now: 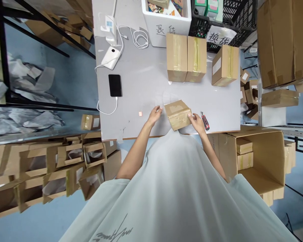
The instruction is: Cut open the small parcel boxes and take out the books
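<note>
Right hand (197, 124): its fingers are closing partway on the carton's right corner, the thumb resting on the taped side, the whole hand lying just left of the box cutter.
Left hand (155, 115): its fingers are curling loosely, farther left of the box cutter; whether they are pinching any clear tape, I cannot tell.
Taped carton (178, 114): it is sitting on the table (141, 87), left of the box cutter and askew to it.
Box cutter (205, 121): it is lying beside the right hand, too small to show whether a blade is protruding.
Likely trouble: with only the right hand visibly gripping, the carton could be swivelling or slipping under a hard left-hand pull; a careless rightward sweep could be knocking the cutter or catching a bare blade.
Paired boxes (186, 58): they are standing beyond the box cutter, to its left, touching each other.
Single box (225, 65): it is standing beyond the cutter, slightly right.
Black-screened device (115, 85): it is lying well left of the cutter, its white cable (116, 105) trailing; a snagging forearm could be dragging it.
Large open carton (267, 148): it is gaping right of the cutter, nearer the person, holding small boxes (244, 161).
</note>
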A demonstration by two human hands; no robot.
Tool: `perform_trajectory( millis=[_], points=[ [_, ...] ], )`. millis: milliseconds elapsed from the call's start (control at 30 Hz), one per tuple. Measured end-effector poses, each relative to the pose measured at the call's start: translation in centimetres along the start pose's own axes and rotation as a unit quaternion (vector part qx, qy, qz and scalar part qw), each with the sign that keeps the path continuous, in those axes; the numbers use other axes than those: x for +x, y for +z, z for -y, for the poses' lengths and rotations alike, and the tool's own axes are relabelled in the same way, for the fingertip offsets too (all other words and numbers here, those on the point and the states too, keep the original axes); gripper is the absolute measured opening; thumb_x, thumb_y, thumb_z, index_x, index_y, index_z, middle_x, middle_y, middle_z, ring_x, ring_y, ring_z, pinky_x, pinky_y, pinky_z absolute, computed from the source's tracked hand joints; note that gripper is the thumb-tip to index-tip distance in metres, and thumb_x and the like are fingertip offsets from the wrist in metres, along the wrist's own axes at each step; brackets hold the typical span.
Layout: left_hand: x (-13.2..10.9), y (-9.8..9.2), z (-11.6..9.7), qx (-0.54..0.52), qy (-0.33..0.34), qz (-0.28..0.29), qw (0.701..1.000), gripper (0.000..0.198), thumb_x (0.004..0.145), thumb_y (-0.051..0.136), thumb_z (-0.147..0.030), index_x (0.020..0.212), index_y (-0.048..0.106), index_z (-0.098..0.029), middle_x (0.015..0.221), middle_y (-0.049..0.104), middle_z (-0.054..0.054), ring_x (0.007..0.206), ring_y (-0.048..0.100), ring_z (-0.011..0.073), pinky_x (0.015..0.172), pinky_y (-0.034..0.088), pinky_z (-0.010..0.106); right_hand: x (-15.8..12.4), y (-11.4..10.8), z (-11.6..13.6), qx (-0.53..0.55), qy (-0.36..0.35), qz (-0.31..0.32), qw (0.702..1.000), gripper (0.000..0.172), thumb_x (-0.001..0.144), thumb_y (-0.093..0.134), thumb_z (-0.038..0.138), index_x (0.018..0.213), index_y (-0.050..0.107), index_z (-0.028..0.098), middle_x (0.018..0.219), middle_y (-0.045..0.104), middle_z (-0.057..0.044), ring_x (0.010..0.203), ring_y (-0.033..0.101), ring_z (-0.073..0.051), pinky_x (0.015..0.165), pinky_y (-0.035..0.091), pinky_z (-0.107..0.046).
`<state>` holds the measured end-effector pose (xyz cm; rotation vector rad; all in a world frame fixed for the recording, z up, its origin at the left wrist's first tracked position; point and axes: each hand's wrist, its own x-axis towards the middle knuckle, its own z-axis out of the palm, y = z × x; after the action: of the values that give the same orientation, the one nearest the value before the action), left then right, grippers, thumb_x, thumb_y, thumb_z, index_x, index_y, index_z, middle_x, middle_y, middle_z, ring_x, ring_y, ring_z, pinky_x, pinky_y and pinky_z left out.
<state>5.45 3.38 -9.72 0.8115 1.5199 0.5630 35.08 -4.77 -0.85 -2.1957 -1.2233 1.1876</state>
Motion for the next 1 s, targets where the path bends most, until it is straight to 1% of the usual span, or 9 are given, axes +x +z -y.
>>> perform_trajectory(
  millis=[67,133,300,400,533,667,767,900,1000],
  points=[
    [1.9,0.7,-0.4,0.006,-0.004,0.006,1.0,0.063,0.097,0.074,-0.047,0.153,0.066,-0.018,0.177,0.05,0.023,0.15,0.064,0.0351,0.121,0.054,0.051,-0.4,0.0,-0.5,0.003,0.002,-0.011,1.0,0.082,0.099,0.064,0.084,0.148,0.071,0.019,0.139,0.079,-0.019,0.13,0.075,-0.034,0.119,0.054,-0.049],
    [3.1,1.5,-0.8,0.01,-0.005,0.016,1.0,0.06,0.095,0.076,-0.044,0.147,0.068,-0.016,0.169,0.058,0.025,0.146,0.066,0.0342,0.12,0.055,0.052,-0.8,0.1,-1.1,0.004,0.008,-0.024,1.0,0.086,0.097,0.066,0.086,0.149,0.071,0.017,0.143,0.076,-0.022,0.125,0.077,-0.034,0.117,0.056,-0.049],
    [3.6,2.4,-0.6,0.015,0.005,0.034,0.999,0.052,0.089,0.078,-0.042,0.133,0.075,-0.015,0.137,0.078,0.019,0.125,0.074,0.0288,0.114,0.058,0.048,-1.9,0.4,-2.1,-0.011,0.049,-0.043,0.998,0.091,0.095,0.062,0.089,0.148,0.071,0.016,0.138,0.076,-0.023,0.128,0.075,-0.036,0.12,0.053,-0.051],
    [2.4,1.8,0.2,0.02,0.007,0.035,0.999,0.053,0.087,0.076,-0.04,0.133,0.076,-0.013,0.124,0.081,0.017,0.118,0.075,0.0297,0.112,0.058,0.049,-1.8,0.4,-2.6,-0.005,0.061,-0.082,0.995,0.089,0.098,0.055,0.088,0.145,0.072,0.015,0.14,0.075,-0.025,0.135,0.071,-0.037,0.123,0.051,-0.051],
    [-0.4,0.2,2.2,0.022,0.007,0.042,0.999,0.057,0.084,0.077,-0.048,0.13,0.078,-0.013,0.112,0.082,0.014,0.108,0.077,0.0298,0.107,0.061,0.049,-0.2,0.6,-3.3,0.027,0.032,-0.115,0.992,0.08,0.105,0.047,0.078,0.144,0.07,0.013,0.152,0.07,-0.027,0.143,0.066,-0.036,0.124,0.05,-0.051],
    [-3.6,-1.3,4.3,0.02,0.007,0.046,0.999,0.062,0.081,0.081,-0.059,0.125,0.081,-0.015,0.103,0.083,0.012,0.099,0.077,0.0286,0.102,0.063,0.048,2.3,1.9,-3.3,0.064,0.018,-0.066,0.996,0.06,0.108,0.048,0.062,0.136,0.074,0.016,0.143,0.078,-0.021,0.132,0.072,-0.032,0.12,0.054,-0.049],
    [-5.4,-2.3,5.5,0.014,0.005,0.047,0.999,0.069,0.08,0.084,-0.065,0.129,0.081,-0.017,0.094,0.082,0.009,0.094,0.078,0.0277,0.097,0.065,0.047,3.8,3.5,-2.5,0.069,0.01,-0.033,0.997,0.048,0.105,0.057,0.054,0.133,0.077,0.021,0.136,0.082,-0.015,0.127,0.076,-0.029,0.116,0.057,-0.045],
    [-6.1,-3.0,6.5,0.006,0.005,0.035,0.999,0.073,0.082,0.082,-0.066,0.135,0.079,-0.016,0.092,0.082,0.008,0.096,0.078,0.0286,0.099,0.065,0.048,5.0,5.1,-1.9,0.024,0.012,0.002,1.0,0.049,0.104,0.063,0.048,0.145,0.072,0.023,0.132,0.083,-0.011,0.122,0.078,-0.027,0.115,0.058,-0.043],
    [-5.5,-3.4,6.7,0.007,0.005,0.027,1.0,0.065,0.084,0.081,-0.061,0.131,0.079,-0.016,0.102,0.083,0.01,0.102,0.078,0.0295,0.105,0.063,0.049,5.4,5.2,-2.0,-0.021,0.03,0.014,0.999,0.051,0.101,0.069,0.044,0.147,0.07,0.022,0.123,0.084,-0.011,0.119,0.079,-0.03,0.117,0.057,-0.047]
  ],
)
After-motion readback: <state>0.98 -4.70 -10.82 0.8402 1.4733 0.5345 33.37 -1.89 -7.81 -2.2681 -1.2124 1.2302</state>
